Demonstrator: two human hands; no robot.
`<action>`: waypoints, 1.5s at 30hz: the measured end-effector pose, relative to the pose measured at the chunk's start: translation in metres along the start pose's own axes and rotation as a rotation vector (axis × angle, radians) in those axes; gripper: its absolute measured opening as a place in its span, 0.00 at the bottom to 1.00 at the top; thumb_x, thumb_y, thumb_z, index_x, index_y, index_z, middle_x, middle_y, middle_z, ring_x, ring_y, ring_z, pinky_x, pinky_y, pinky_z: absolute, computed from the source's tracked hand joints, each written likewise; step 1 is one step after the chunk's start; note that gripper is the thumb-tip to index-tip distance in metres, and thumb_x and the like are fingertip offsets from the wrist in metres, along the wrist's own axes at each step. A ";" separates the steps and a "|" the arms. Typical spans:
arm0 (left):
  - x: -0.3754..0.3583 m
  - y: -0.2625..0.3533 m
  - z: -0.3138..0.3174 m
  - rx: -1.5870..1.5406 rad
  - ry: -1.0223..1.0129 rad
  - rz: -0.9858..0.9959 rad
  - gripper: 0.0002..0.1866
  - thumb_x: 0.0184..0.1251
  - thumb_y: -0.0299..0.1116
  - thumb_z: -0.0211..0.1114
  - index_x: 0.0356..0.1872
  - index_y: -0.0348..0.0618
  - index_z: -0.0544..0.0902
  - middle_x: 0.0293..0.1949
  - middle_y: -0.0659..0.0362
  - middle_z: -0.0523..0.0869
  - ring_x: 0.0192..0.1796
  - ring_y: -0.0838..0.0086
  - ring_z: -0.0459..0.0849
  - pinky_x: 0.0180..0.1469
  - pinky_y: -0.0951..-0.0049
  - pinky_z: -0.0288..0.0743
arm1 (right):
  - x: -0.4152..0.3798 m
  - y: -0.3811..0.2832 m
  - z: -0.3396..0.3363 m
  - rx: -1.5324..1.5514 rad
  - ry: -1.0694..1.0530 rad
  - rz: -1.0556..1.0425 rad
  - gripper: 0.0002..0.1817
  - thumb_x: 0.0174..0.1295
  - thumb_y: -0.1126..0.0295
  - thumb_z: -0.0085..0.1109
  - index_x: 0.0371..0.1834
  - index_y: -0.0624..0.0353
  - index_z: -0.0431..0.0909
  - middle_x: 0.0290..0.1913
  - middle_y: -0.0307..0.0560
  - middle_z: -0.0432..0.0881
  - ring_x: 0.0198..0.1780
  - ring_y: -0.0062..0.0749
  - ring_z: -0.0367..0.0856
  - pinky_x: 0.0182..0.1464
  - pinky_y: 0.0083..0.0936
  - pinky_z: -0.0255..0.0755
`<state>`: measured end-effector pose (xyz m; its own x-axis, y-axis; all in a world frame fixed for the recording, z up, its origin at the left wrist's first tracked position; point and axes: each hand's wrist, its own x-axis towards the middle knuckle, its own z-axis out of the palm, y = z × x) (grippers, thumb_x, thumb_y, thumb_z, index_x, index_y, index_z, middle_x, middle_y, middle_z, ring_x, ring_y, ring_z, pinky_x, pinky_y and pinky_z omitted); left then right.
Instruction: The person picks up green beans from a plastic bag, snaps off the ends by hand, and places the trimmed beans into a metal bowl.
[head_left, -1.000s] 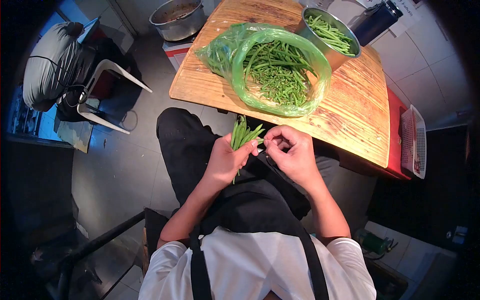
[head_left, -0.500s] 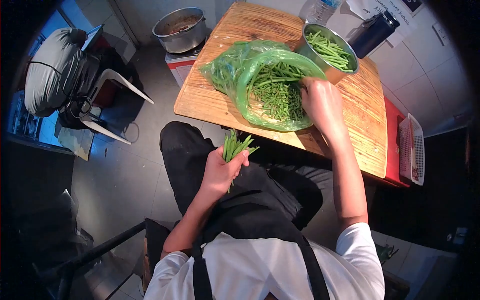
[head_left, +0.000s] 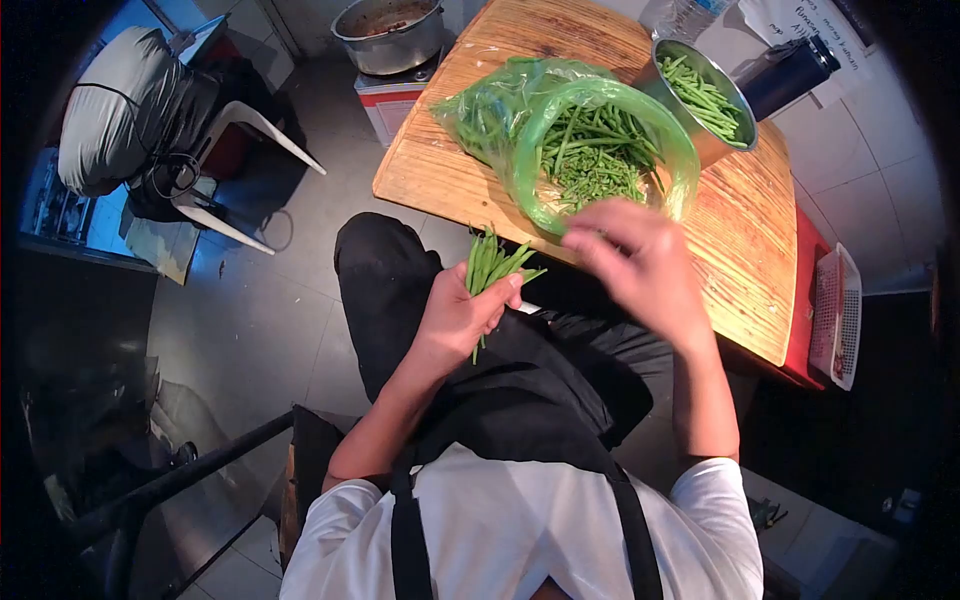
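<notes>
Gathered in my left hand (head_left: 462, 310) is an upright bunch of green beans (head_left: 490, 262), with my fingers wrapped round it above my lap. My right hand (head_left: 640, 262) is over the near edge of the table, in front of the green plastic bag (head_left: 530, 175). Its fingers are curled towards the thumb and slightly blurred; what they pinch, if anything, cannot be made out. The bag lies with its mouth towards me, showing more green beans (head_left: 600, 140) and small cut ends. Behind it, a metal container (head_left: 742, 138) holds whole green beans.
The wooden table (head_left: 745, 255) carries a dark flask (head_left: 795, 78) and a clear plastic bottle (head_left: 690, 15) at its far right. A white basket (head_left: 838, 315) is beside the table. A pot (head_left: 390, 45) stands beyond its left side, and a white chair (head_left: 245, 120) is further left.
My right hand has come out of the bag's mouth and moved towards me and the left hand. The left hand keeps its bunch. The whole view has shifted slightly.
</notes>
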<state>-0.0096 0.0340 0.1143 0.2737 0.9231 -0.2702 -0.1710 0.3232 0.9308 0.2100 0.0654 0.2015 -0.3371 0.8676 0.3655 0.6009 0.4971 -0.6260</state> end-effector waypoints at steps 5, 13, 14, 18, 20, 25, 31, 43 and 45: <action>-0.003 0.006 0.009 0.095 -0.006 0.016 0.06 0.75 0.31 0.67 0.39 0.39 0.84 0.30 0.63 0.86 0.23 0.86 0.75 0.25 0.82 0.68 | -0.029 -0.005 0.025 0.026 -0.058 -0.044 0.07 0.64 0.72 0.68 0.40 0.64 0.87 0.37 0.52 0.87 0.37 0.48 0.87 0.40 0.35 0.80; -0.009 0.005 0.021 0.095 0.015 0.027 0.07 0.75 0.31 0.67 0.44 0.37 0.86 0.31 0.64 0.87 0.25 0.87 0.76 0.27 0.83 0.69 | -0.049 -0.005 0.030 0.335 0.002 0.338 0.06 0.65 0.75 0.65 0.41 0.67 0.87 0.32 0.49 0.87 0.28 0.35 0.84 0.34 0.27 0.77; -0.009 0.004 0.021 0.110 0.013 0.061 0.08 0.75 0.31 0.67 0.45 0.37 0.86 0.31 0.65 0.87 0.25 0.88 0.75 0.27 0.83 0.68 | -0.052 -0.005 0.032 0.382 -0.014 0.420 0.06 0.66 0.75 0.65 0.41 0.67 0.87 0.32 0.48 0.87 0.27 0.32 0.83 0.33 0.26 0.77; -0.013 0.003 0.021 0.257 0.019 0.160 0.07 0.75 0.30 0.67 0.45 0.36 0.86 0.32 0.66 0.86 0.32 0.87 0.78 0.34 0.81 0.73 | -0.048 -0.012 0.029 0.284 -0.098 0.313 0.07 0.65 0.77 0.62 0.43 0.67 0.86 0.33 0.53 0.85 0.30 0.40 0.84 0.34 0.30 0.77; -0.014 0.003 0.019 0.329 0.047 0.174 0.07 0.74 0.29 0.68 0.44 0.35 0.85 0.35 0.64 0.88 0.40 0.84 0.82 0.44 0.76 0.78 | -0.047 -0.012 0.034 0.121 -0.038 0.040 0.06 0.64 0.80 0.62 0.43 0.67 0.85 0.35 0.57 0.84 0.36 0.53 0.84 0.40 0.38 0.78; -0.020 0.011 0.017 0.624 0.129 0.344 0.09 0.70 0.29 0.69 0.45 0.33 0.83 0.34 0.49 0.88 0.35 0.73 0.85 0.42 0.66 0.79 | -0.047 -0.023 0.038 0.031 -0.054 0.007 0.06 0.62 0.82 0.63 0.42 0.68 0.84 0.34 0.58 0.83 0.36 0.56 0.83 0.39 0.41 0.77; -0.018 0.008 0.014 0.486 0.140 0.373 0.10 0.72 0.31 0.69 0.45 0.33 0.83 0.34 0.53 0.89 0.37 0.78 0.85 0.42 0.67 0.80 | -0.055 0.002 0.059 0.272 0.005 0.139 0.03 0.66 0.80 0.63 0.40 0.69 0.84 0.29 0.51 0.83 0.26 0.37 0.81 0.29 0.30 0.74; -0.016 0.005 -0.012 -0.080 0.066 0.114 0.09 0.77 0.34 0.65 0.48 0.38 0.85 0.33 0.67 0.83 0.30 0.87 0.73 0.32 0.82 0.68 | -0.044 -0.014 0.042 1.047 0.292 0.419 0.08 0.75 0.73 0.58 0.43 0.68 0.81 0.29 0.41 0.77 0.21 0.17 0.69 0.21 0.15 0.67; -0.019 0.012 -0.015 -0.156 0.062 0.122 0.13 0.78 0.36 0.63 0.52 0.37 0.83 0.32 0.67 0.81 0.27 0.86 0.71 0.29 0.82 0.65 | -0.026 -0.019 0.021 0.433 0.449 0.251 0.07 0.73 0.78 0.60 0.46 0.70 0.85 0.32 0.41 0.79 0.24 0.16 0.73 0.24 0.16 0.68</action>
<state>-0.0310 0.0233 0.1265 0.1843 0.9669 -0.1766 -0.3455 0.2319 0.9093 0.1921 0.0339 0.1894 0.1655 0.9162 0.3648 0.2452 0.3201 -0.9151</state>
